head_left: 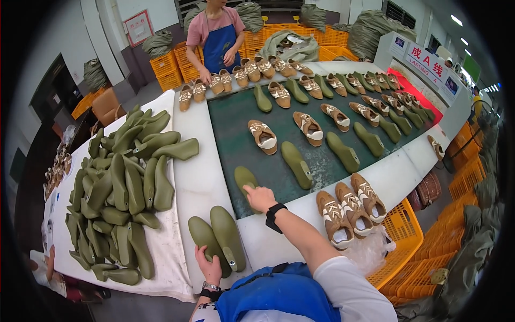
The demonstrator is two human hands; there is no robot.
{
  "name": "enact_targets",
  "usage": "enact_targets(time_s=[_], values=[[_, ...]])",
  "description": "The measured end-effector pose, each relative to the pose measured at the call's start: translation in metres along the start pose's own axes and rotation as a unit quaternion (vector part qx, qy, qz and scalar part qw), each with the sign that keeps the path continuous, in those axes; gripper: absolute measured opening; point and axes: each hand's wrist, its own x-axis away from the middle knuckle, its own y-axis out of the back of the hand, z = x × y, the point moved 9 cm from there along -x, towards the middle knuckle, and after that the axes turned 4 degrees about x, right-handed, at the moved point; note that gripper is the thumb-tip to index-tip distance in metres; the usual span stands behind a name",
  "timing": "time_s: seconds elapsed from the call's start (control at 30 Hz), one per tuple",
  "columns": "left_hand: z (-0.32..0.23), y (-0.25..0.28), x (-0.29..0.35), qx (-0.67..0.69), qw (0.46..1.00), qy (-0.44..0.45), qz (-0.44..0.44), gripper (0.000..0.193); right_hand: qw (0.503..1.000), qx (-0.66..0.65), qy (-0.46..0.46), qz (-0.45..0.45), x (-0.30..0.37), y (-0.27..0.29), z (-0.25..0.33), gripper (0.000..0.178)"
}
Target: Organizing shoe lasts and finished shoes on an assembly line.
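Note:
My right hand (260, 199) has its fingers closed on the heel end of an olive-green shoe last (245, 179), at the near left corner of the dark green belt (225, 129). My left hand (209, 266) grips the near end of another shoe last (206, 236) on the white table edge. Touching that one on its right lies a similar last (226, 231). Further along the belt, brown-and-white sneakers (262, 136) stand in rows with more lasts (296, 163) between them. The parts of both lasts under my palms are hidden.
A large heap of lasts (126, 182) covers the white cloth at left. Three sneakers (351, 208) stand on the near ledge, beside a plastic bag (370, 249) and an orange crate (398, 236). Across the belt, a person in a blue apron (219, 48) touches a row of sneakers.

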Motion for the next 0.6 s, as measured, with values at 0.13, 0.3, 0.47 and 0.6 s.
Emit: enact_targets(time_s=[0.13,0.3,0.47,0.6], values=[[0.003,0.001,0.004,-0.005,1.0,0.003,-0.005,0.043,0.998,0.001,-0.022,0.051,-0.007,-0.037,-0.014,0.03],[0.004,0.001,0.009,-0.018,1.0,0.011,-0.016,0.043,0.994,0.004,0.01,0.106,0.0,-0.046,-0.009,0.03],[-0.003,0.003,0.005,-0.023,0.999,-0.002,-0.022,0.042,0.993,0.007,-0.006,0.115,0.003,-0.034,-0.018,0.03],[0.0,0.0,-0.004,-0.029,0.999,0.001,-0.016,0.043,0.987,0.021,0.002,0.157,-0.006,-0.036,-0.019,0.036]])
